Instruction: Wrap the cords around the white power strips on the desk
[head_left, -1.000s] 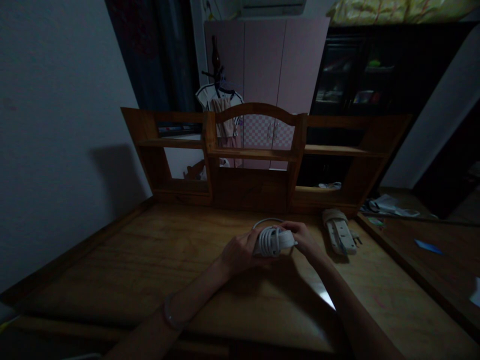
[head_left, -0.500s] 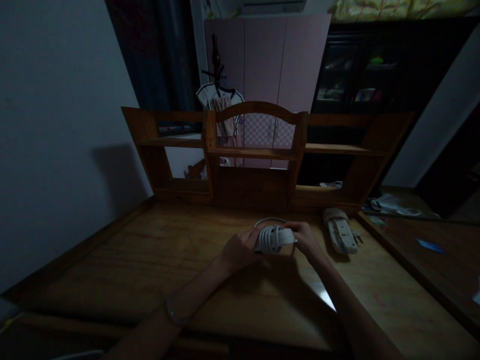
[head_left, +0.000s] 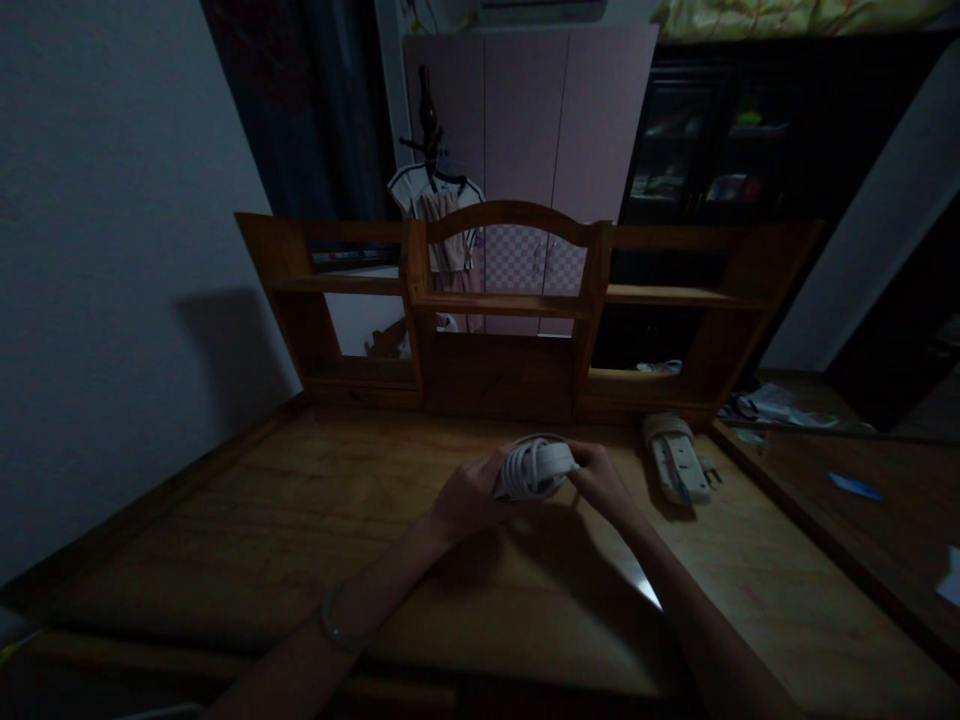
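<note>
A thick coil of white cable (head_left: 529, 470) is held up over the wooden desktop, between my two hands. My left hand (head_left: 472, 495) is closed around the coil's left side, with its fingers partly hidden behind the loops. At the right side, my right hand (head_left: 596, 475) pinches the cable bundle, its fingertips mostly out of sight. A loop of the cable arcs over the top of the bundle. Whether a body lies inside the loops, I cannot tell. To the right, a white power strip (head_left: 679, 465) with its cord wound round one end lies on the desk.
Behind my hands, a wooden shelf unit (head_left: 502, 375) stands along the desk's (head_left: 360, 470) far edge. A wall (head_left: 127, 250) borders the left side. Beyond a raised ledge on the right, a blue card (head_left: 855, 487) lies on a brown surface.
Both hands and the cable coil have shifted slightly left and up. The coil has turned a little, and its flat right part now curves over the top.
</note>
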